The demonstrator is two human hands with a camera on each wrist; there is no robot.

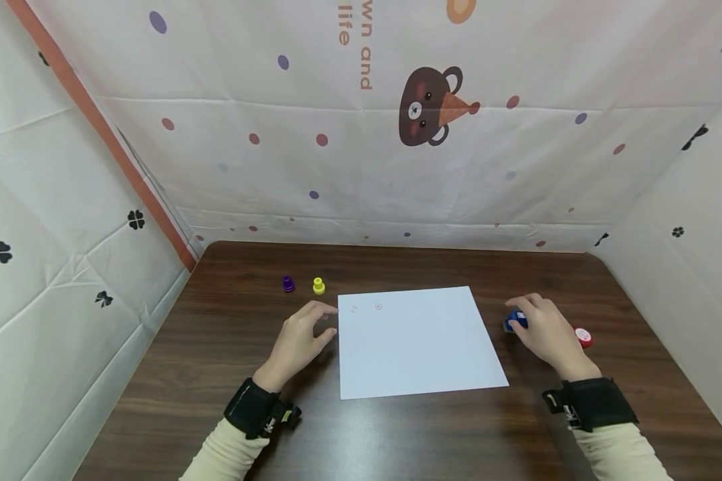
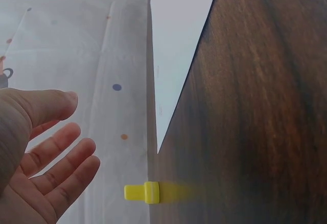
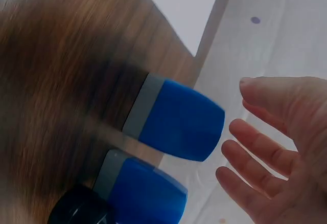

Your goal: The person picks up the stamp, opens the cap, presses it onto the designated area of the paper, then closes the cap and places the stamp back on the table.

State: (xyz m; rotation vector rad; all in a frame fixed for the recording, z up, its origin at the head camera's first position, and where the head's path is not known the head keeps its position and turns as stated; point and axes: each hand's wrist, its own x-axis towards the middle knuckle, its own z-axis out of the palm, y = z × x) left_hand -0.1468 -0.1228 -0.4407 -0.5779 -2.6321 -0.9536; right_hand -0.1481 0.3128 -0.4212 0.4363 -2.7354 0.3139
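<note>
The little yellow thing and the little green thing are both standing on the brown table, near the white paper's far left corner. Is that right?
Not quite: the little thing beside the yellow thing is the purple thing, not green; the head view shows it. Both do stand on the brown table near the white paper's far left corner.
</note>
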